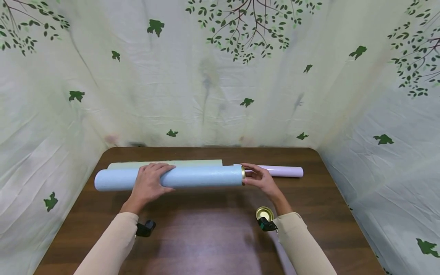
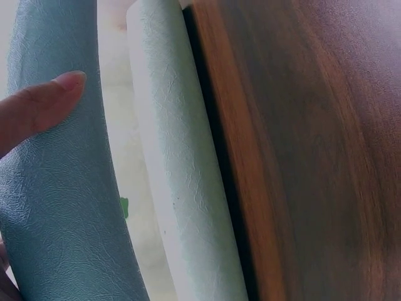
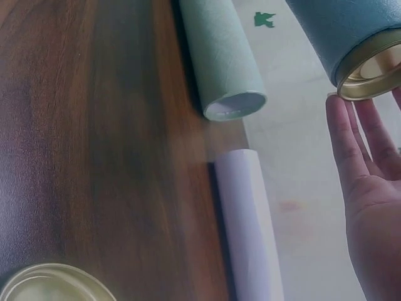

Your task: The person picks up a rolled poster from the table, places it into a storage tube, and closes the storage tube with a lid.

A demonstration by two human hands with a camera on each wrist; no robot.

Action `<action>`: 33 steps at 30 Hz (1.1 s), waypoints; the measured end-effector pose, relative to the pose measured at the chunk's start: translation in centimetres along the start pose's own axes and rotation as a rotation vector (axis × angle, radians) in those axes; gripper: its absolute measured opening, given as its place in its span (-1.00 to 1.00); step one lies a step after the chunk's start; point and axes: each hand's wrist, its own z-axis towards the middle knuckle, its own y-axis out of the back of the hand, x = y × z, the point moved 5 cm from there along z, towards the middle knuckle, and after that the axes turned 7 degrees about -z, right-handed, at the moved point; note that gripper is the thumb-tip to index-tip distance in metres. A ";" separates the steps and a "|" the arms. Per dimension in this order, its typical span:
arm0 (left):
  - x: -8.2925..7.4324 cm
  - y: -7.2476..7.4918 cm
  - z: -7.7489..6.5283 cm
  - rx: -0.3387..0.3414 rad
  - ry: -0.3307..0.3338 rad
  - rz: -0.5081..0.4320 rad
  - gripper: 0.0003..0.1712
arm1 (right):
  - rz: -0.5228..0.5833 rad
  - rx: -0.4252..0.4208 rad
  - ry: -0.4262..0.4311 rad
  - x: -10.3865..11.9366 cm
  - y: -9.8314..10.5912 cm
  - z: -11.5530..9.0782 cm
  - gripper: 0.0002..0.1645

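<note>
A long light-blue tube (image 1: pixel 203 176) with a gold metal rim lies crosswise in front of me, raised over the table. My left hand (image 1: pixel 150 182) grips it left of its middle, the thumb (image 2: pixel 59 100) pressed along its side. At the right end, my right hand (image 1: pixel 258 178) has its fingertips against the gold rim (image 3: pixel 369 74), the fingers extended in the right wrist view. That end is uncapped and shows a pale inside. Near my right wrist a round gold lid (image 1: pixel 264 214) lies on the table.
Behind the blue tube a pale green tube (image 3: pixel 225 63) lies near the back edge of the brown wooden table (image 1: pixel 206 236). To its right is a rolled lilac sheet (image 1: pixel 283 171). Leaf-patterned curtains (image 1: pixel 220 84) surround the table's back and sides.
</note>
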 end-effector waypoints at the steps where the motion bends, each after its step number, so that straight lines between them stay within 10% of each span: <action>1: 0.0 0.0 0.0 0.001 0.001 0.000 -0.15 | -0.001 -0.003 -0.001 0.0 0.0 0.0 -0.30; 33: -0.2 0.2 -0.2 0.002 -0.004 -0.002 -0.16 | 0.013 0.052 -0.043 0.2 0.3 -0.1 -0.22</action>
